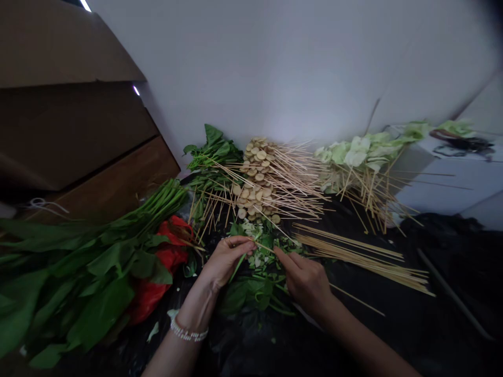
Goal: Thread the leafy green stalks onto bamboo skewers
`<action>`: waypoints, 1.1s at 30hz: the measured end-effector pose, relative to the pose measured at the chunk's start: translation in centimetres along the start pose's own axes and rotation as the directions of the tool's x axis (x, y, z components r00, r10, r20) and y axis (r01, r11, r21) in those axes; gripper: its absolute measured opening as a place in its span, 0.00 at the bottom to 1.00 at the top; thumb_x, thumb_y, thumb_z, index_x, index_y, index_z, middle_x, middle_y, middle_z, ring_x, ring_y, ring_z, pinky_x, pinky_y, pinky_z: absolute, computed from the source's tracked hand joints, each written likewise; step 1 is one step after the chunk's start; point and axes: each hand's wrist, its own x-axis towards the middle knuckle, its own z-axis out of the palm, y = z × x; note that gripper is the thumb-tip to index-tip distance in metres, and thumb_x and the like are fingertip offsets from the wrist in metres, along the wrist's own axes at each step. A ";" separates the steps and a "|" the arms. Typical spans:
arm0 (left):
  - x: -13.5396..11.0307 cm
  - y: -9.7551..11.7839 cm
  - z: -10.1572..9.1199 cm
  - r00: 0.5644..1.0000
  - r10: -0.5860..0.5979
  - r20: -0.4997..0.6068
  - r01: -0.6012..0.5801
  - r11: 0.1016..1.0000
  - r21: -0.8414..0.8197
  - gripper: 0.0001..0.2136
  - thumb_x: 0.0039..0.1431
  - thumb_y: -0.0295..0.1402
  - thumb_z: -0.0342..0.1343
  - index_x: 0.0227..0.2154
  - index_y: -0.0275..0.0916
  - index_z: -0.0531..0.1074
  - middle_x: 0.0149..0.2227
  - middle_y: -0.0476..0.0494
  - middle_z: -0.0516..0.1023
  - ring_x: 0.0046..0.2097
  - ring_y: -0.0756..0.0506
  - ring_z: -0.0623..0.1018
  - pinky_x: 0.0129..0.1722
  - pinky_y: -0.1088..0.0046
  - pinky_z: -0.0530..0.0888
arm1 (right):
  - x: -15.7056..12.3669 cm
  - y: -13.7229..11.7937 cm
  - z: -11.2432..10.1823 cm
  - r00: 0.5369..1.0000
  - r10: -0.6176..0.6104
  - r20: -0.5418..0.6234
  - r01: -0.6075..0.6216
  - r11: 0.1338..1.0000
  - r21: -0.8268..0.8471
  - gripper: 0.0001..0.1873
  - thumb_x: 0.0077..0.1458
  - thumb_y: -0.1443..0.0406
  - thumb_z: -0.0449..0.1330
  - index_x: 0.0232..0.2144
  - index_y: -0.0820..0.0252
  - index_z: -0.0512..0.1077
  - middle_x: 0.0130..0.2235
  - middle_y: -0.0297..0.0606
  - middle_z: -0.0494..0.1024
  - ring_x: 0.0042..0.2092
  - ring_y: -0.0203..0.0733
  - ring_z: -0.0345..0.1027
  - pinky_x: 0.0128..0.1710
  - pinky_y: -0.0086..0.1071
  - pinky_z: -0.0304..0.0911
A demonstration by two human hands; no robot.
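My left hand (231,256), a beaded bracelet on its wrist, pinches a green stem (237,268) between thumb and fingers. A thin bamboo skewer (264,247) reaches from those fingertips into my right hand (308,277), which is closed around it; its far end sticks out past the right palm. Whether the point has pierced the stem is hidden by the left fingers. Below both hands lie loose green leaves (251,293) and stems. Chopped leaf pieces (261,256) are scattered just beyond the fingertips.
Skewered round slices (255,196) are stacked ahead, beside skewered greens (214,152). Skewered pale cabbage leaves (357,151) stand at the right, behind loose bamboo skewers (365,256). Leafy greens (98,272) and a red plastic bag (147,296) lie left on black plastic sheeting (236,345).
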 end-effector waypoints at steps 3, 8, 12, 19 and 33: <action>0.0 -0.1 0.0 0.999 -0.029 0.041 0.029 1.000 0.004 0.15 0.32 0.34 0.76 0.25 0.32 0.81 0.25 0.45 0.80 0.26 0.54 0.74 0.30 0.80 0.69 | -0.1 -0.2 0.1 0.994 0.069 0.087 -0.078 0.991 0.109 0.22 0.60 0.76 0.46 0.50 0.65 0.73 0.29 0.37 0.78 0.28 0.36 0.72 0.28 0.27 0.63; -0.1 -1.0 0.2 0.995 -0.004 0.099 -0.003 0.998 0.067 0.14 0.36 0.35 0.75 0.25 0.33 0.81 0.25 0.46 0.79 0.27 0.53 0.73 0.30 0.79 0.68 | -0.1 -0.4 0.3 0.992 0.077 0.098 -0.089 0.988 0.124 0.19 0.61 0.75 0.48 0.49 0.65 0.73 0.31 0.39 0.79 0.30 0.37 0.74 0.29 0.26 0.64; 0.1 -1.5 0.0 0.989 0.032 0.147 -0.054 0.988 0.148 0.13 0.41 0.38 0.72 0.27 0.35 0.81 0.26 0.45 0.80 0.27 0.51 0.73 0.31 0.77 0.68 | 0.0 -0.1 0.2 0.999 0.031 0.034 -0.034 0.996 0.082 0.20 0.61 0.75 0.47 0.49 0.66 0.74 0.29 0.38 0.78 0.29 0.36 0.73 0.29 0.27 0.63; 1.8 0.2 -2.2 0.867 0.499 0.009 -0.370 0.629 0.684 0.08 0.56 0.37 0.61 0.33 0.40 0.82 0.36 0.41 0.82 0.39 0.43 0.78 0.43 0.70 0.70 | 0.3 1.3 -0.2 0.988 0.127 -0.088 -0.127 0.992 0.007 0.18 0.62 0.73 0.49 0.49 0.63 0.75 0.32 0.39 0.80 0.28 0.35 0.72 0.30 0.26 0.64; 1.9 -0.8 -3.6 0.940 0.313 0.138 -0.139 -0.017 0.990 0.14 0.55 0.20 0.51 0.36 0.40 0.79 0.38 0.41 0.81 0.42 0.42 0.79 0.45 0.68 0.71 | 0.3 1.5 -0.2 0.992 0.097 -0.087 -0.100 0.994 -0.035 0.19 0.63 0.73 0.49 0.50 0.62 0.75 0.32 0.38 0.81 0.28 0.33 0.72 0.27 0.26 0.60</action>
